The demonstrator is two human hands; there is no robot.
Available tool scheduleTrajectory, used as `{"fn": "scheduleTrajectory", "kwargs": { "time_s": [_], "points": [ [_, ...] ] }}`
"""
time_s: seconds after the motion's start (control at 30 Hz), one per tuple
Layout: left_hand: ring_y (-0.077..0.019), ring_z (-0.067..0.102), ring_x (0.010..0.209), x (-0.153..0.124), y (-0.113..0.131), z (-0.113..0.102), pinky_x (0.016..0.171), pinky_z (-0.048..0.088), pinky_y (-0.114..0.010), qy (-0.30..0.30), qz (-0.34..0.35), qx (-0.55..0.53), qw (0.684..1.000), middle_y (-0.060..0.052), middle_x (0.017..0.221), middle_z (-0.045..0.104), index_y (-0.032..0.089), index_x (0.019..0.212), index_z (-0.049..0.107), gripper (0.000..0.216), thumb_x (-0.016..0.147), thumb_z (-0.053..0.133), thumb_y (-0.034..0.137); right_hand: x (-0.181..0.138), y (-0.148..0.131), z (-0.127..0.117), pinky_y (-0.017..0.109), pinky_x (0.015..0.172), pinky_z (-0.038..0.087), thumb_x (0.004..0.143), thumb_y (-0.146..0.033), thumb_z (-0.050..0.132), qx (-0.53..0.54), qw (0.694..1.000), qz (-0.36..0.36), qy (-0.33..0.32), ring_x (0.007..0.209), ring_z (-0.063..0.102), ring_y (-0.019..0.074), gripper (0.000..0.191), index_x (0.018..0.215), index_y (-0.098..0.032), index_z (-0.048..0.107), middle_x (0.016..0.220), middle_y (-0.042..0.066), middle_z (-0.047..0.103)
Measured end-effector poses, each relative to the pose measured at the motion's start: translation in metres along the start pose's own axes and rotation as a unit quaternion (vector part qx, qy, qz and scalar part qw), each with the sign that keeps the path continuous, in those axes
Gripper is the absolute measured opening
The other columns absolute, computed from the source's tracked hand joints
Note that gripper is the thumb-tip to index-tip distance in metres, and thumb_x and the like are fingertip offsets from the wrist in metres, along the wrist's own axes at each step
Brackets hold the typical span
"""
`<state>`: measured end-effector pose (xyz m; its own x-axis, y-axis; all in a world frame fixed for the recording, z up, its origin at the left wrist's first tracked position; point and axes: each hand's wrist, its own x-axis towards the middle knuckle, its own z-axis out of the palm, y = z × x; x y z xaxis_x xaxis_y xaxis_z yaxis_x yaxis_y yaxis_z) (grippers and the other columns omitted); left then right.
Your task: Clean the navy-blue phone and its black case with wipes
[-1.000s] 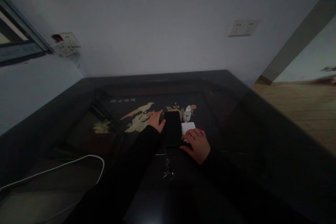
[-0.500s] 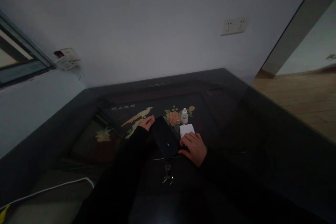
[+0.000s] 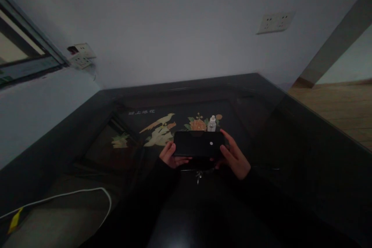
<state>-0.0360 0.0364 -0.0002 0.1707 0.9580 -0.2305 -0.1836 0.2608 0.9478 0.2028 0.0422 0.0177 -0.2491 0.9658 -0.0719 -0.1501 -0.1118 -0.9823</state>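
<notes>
A black phone (image 3: 193, 144) is held sideways above the table, with a small bright spot toward its right end. My left hand (image 3: 170, 155) grips its left end, thumb in front and fingers beneath. At the other end, my right hand (image 3: 235, 158) is closed round it, with the thumb on the near side and a finger along the top corner. A small metallic charm (image 3: 199, 176) dangles below the phone. Just behind the phone stands a small white-capped bottle (image 3: 212, 123), its lower part hidden. The white cloth or paper pad seen earlier is out of sight.
The dark glossy table (image 3: 255, 104) has a printed bird (image 3: 158, 124) and flower picture on its top. White wall sockets (image 3: 276, 22) sit above it. A white cable (image 3: 78, 191) with a yellow tag (image 3: 15, 221) lies at lower left.
The phone has turned from slanted to sideways and is now gripped at both ends. My right hand has moved from the white pad to the phone's right end. The view has shifted slightly.
</notes>
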Motion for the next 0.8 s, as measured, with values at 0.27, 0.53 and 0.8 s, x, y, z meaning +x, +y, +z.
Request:
{"fn": "scheduleTrajectory", "kwargs": {
  "time_s": [0.27, 0.53, 0.8],
  "points": [
    [-0.0179, 0.067, 0.055, -0.018, -0.005, 0.017, 0.045, 0.048, -0.023, -0.066, -0.053, -0.049, 0.995, -0.005, 0.068, 0.07, 0.017, 0.141, 0.001, 0.08, 0.083, 0.048, 0.046, -0.008, 0.007, -0.004, 0.017, 0.023, 0.033, 0.079, -0.055, 0.047, 0.028, 0.998, 0.042, 0.037, 0.031, 0.053, 0.0133, 0.066, 0.131, -0.021, 0.025, 0.054, -0.005, 0.056],
    [-0.0121, 0.063, 0.05, -0.016, -0.017, 0.006, 0.044, 0.046, -0.019, -0.068, 0.011, -0.003, 0.998, -0.004, 0.068, 0.069, 0.013, 0.141, 0.015, 0.079, 0.075, 0.057, 0.024, -0.011, 0.004, -0.002, 0.015, 0.022, 0.029, 0.082, -0.054, 0.046, -0.047, 0.996, 0.011, 0.076, 0.026, 0.047, 0.0102, 0.051, 0.12, -0.022, 0.036, 0.044, -0.009, 0.048],
    [-0.0104, 0.061, 0.048, -0.015, -0.026, 0.007, 0.042, 0.045, -0.018, -0.031, 0.073, 0.053, 0.995, -0.003, 0.065, 0.067, 0.009, 0.135, 0.027, 0.069, 0.072, 0.055, 0.018, -0.012, 0.004, -0.001, 0.016, 0.023, 0.029, 0.082, -0.051, 0.046, -0.075, 0.994, 0.004, 0.078, 0.027, 0.048, 0.0111, 0.048, 0.12, -0.023, 0.037, 0.046, -0.008, 0.05]
  ]
}}
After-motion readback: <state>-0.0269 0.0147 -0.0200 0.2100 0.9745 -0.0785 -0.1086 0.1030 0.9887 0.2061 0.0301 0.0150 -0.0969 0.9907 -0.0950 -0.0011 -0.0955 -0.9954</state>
